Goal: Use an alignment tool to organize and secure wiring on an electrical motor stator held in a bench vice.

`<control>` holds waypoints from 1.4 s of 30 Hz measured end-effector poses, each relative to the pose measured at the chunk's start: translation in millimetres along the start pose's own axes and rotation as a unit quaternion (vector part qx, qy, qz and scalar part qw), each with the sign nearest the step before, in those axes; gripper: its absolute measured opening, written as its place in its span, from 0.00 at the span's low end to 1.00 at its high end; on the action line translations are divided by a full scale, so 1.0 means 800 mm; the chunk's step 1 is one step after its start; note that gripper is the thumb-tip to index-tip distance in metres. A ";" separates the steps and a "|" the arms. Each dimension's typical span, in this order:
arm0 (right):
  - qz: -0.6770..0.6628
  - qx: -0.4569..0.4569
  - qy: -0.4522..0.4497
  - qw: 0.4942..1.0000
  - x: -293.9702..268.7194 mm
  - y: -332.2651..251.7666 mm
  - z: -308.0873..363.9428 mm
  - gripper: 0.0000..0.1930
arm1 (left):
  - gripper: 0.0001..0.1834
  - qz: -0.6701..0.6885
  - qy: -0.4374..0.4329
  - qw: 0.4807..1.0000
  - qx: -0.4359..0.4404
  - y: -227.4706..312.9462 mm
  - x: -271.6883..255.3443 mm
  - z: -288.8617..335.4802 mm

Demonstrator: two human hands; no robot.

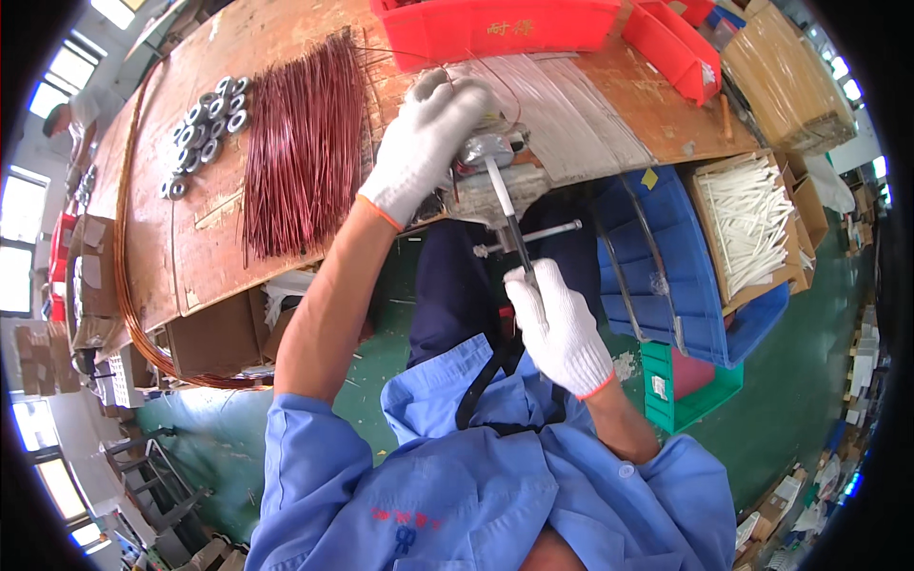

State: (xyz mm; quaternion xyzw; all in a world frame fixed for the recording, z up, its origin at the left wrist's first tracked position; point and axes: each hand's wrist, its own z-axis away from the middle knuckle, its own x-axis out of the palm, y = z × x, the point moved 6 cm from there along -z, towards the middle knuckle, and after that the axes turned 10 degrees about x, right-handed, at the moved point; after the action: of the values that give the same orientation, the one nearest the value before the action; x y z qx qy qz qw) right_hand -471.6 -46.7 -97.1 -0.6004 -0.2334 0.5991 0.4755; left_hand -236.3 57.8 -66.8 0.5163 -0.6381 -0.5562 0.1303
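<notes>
My right hand (560,328), in a white knitted glove, is closed round the dark grip of a hammer (501,195). The hammer's silver head rests on or just above a metal bench vise (495,193) at the table's edge. My left hand (428,133), gloved too, is curled at the vise's left side. A thin reddish-brown wire (517,95) loops out by its fingers, and the hand seems to grip it; the fingertips are partly hidden. Below the vise jaws sticks out its T-shaped turning bar (547,232).
Left of the vise lie a bundle of reddish-brown wires (305,143) and several metal rings (205,124). Red bins (505,33) stand at the back. At right are pale strips (571,109), a blue crate (657,257) and a box of white sticks (747,224). A copper coil (124,238) hangs at left.
</notes>
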 end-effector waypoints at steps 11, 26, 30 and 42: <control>-0.011 0.019 -0.092 0.996 -0.016 0.020 0.143 0.06 | 0.29 -0.069 -0.030 0.992 0.103 -0.006 0.001 -0.024; -0.146 0.251 -0.168 0.942 -0.018 -0.034 -0.038 0.12 | 0.31 -0.055 -0.056 0.996 0.035 -0.046 0.001 -0.059; -0.042 0.080 -0.097 0.991 -0.023 -0.022 0.025 0.08 | 0.35 -0.039 -0.013 0.999 0.031 -0.036 -0.008 -0.036; -0.105 0.252 -0.130 0.953 -0.021 -0.018 0.112 0.05 | 0.20 0.214 0.017 0.972 0.099 0.016 -0.032 0.054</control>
State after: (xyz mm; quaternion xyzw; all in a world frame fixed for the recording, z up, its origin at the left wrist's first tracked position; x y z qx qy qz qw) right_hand -554.3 -28.5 -61.3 -0.3499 -0.1965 0.6581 0.6371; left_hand -263.7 101.3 -60.5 0.3875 -0.7835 -0.4401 0.2056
